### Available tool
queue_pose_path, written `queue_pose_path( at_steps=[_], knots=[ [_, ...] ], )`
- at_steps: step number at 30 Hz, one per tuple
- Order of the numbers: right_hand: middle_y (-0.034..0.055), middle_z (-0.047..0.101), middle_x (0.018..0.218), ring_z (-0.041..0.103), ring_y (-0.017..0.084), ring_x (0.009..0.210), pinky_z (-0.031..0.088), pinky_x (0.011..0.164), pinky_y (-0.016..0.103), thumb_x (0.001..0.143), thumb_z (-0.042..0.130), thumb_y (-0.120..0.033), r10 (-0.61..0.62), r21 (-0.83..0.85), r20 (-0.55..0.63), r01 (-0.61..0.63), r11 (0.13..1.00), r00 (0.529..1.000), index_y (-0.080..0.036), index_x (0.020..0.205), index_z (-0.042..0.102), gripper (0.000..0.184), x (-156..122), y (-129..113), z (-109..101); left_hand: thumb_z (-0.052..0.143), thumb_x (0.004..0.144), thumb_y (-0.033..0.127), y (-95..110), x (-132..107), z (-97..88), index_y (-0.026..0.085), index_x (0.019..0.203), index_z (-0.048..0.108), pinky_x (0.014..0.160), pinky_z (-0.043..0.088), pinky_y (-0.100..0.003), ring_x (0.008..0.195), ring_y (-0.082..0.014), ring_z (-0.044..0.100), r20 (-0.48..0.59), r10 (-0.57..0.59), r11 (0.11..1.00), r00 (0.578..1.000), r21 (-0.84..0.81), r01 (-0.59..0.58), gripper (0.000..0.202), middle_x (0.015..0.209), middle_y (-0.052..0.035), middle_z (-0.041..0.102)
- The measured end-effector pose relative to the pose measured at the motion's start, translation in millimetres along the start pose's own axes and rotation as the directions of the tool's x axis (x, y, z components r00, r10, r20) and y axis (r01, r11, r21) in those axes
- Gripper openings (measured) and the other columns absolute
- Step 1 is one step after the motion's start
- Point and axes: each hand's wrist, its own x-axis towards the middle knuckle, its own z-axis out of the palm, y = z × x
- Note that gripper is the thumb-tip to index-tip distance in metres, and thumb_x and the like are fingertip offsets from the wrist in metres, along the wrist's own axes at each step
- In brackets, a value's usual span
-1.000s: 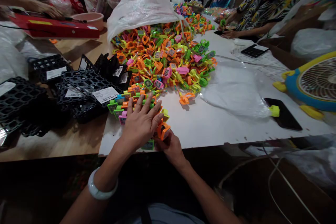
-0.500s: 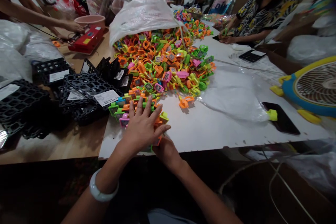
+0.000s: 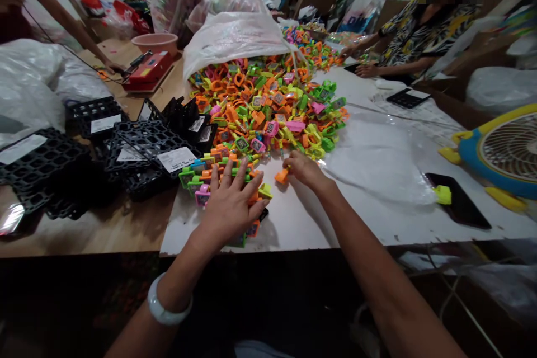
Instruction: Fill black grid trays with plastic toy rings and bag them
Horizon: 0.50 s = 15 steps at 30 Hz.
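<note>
My left hand [image 3: 230,198] lies with its fingers spread over a group of colourful toy watches [image 3: 197,184] standing close together in rows. A bit of black tray [image 3: 263,214] shows at their right edge; the rest of it is hidden. To the right, my right hand [image 3: 306,170] pinches an orange toy watch [image 3: 282,176] just above the white tabletop. Behind both hands a large heap of loose toy watches [image 3: 268,106] in orange, green, yellow and pink spills from a white plastic bag [image 3: 235,28].
Black lattice trays [image 3: 146,145] with white labels are piled at the left. On the right are a clear plastic bag [image 3: 377,151], a phone [image 3: 461,201] and a blue-yellow fan [image 3: 503,145]. One co-worker's hand [image 3: 113,66] is by a red machine [image 3: 149,71]; another person [image 3: 419,33] sits across.
My right hand has moved from the near edge of the rows out to the loose orange watch and taken hold of it. The left hand stays spread on the rows. The view has shifted slightly.
</note>
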Motion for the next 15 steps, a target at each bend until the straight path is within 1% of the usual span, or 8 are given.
queue_pose_path(
  at_steps=[2,4,6,8,9,11,13,15],
  knots=[
    [0.0058,0.064,0.088,0.058,0.018,0.079,0.042,0.067,0.027,0.075,0.064,-0.011,-0.008,0.079,0.01,0.007,0.997,1.0,-0.018,0.08,0.071,0.011,-14,-5,3,0.045,0.092,0.059,0,0,0.4,0.036,0.142,0.047,0.118,0.011,-0.066,0.149,-0.0362,0.018,-0.006,0.001,1.0,1.0,-0.004,-0.001,0.055,0.161,-0.0049,0.03],
    [0.0072,0.065,0.092,0.06,0.018,0.078,0.045,0.069,0.029,0.084,0.059,-0.02,0.051,0.282,-0.036,-0.039,0.958,0.998,-0.018,0.091,0.068,0.011,-35,-16,5,0.046,0.093,0.058,0,0,0.2,0.036,0.142,0.047,0.118,0.01,-0.066,0.149,-0.036,0.018,-0.004,-0.002,1.0,1.0,-0.006,0.002,0.054,0.161,-0.0045,0.029],
    [0.0063,0.066,0.089,0.062,0.017,0.072,0.049,0.068,0.031,0.09,0.055,-0.033,0.185,0.575,-0.045,-0.126,0.808,0.982,-0.018,0.099,0.063,0.02,-60,-36,8,0.046,0.093,0.057,0,0,-0.4,0.035,0.142,0.048,0.118,0.01,-0.066,0.149,-0.0368,0.019,0.005,-0.004,1.0,1.0,-0.01,0.004,0.054,0.161,-0.0045,0.029],
    [0.0041,0.068,0.083,0.063,0.017,0.066,0.052,0.065,0.032,0.087,0.058,-0.046,0.277,0.793,0.065,-0.218,0.568,0.959,-0.019,0.101,0.06,0.03,-85,-62,17,0.047,0.093,0.056,0,0,-1.0,0.035,0.142,0.048,0.118,0.01,-0.066,0.149,-0.0371,0.02,0.011,-0.007,1.0,1.0,-0.011,0.007,0.053,0.161,-0.0042,0.03],
    [0.0029,0.068,0.078,0.063,0.017,0.065,0.053,0.065,0.032,0.084,0.063,-0.048,0.276,0.84,0.136,-0.258,0.477,0.951,-0.019,0.096,0.061,0.031,-96,-76,23,0.047,0.093,0.056,0,1,-1.2,0.035,0.142,0.049,0.119,0.01,-0.065,0.149,-0.0368,0.021,0.012,-0.007,1.0,1.0,-0.01,0.007,0.053,0.16,-0.0038,0.031],
    [0.0016,0.067,0.07,0.063,0.018,0.063,0.053,0.065,0.033,0.081,0.066,-0.049,0.23,0.879,0.235,-0.307,0.363,0.944,-0.02,0.085,0.063,0.03,-114,-101,38,0.047,0.093,0.055,1,1,-1.4,0.035,0.142,0.048,0.119,0.011,-0.065,0.149,-0.036,0.02,0.011,-0.007,1.0,1.0,-0.005,0.007,0.053,0.16,-0.0033,0.032],
    [0.0014,0.067,0.067,0.064,0.019,0.063,0.053,0.065,0.034,0.08,0.067,-0.048,0.218,0.886,0.253,-0.317,0.339,0.942,-0.021,0.079,0.065,0.027,-124,-118,52,0.047,0.093,0.055,1,1,-1.3,0.035,0.142,0.048,0.119,0.011,-0.065,0.149,-0.0358,0.02,0.016,-0.005,1.0,1.0,0.004,0.005,0.053,0.16,-0.0032,0.032],
    [0.0015,0.069,0.069,0.064,0.02,0.064,0.054,0.065,0.034,0.082,0.065,-0.045,0.222,0.875,0.216,-0.289,0.388,0.951,-0.022,0.081,0.066,0.023,-129,-125,60,0.047,0.093,0.055,1,1,-1.3,0.034,0.143,0.047,0.118,0.011,-0.066,0.149,-0.036,0.019,0.024,-0.006,1.0,1.0,0.015,0.006,0.054,0.16,-0.0035,0.031]
  ],
)
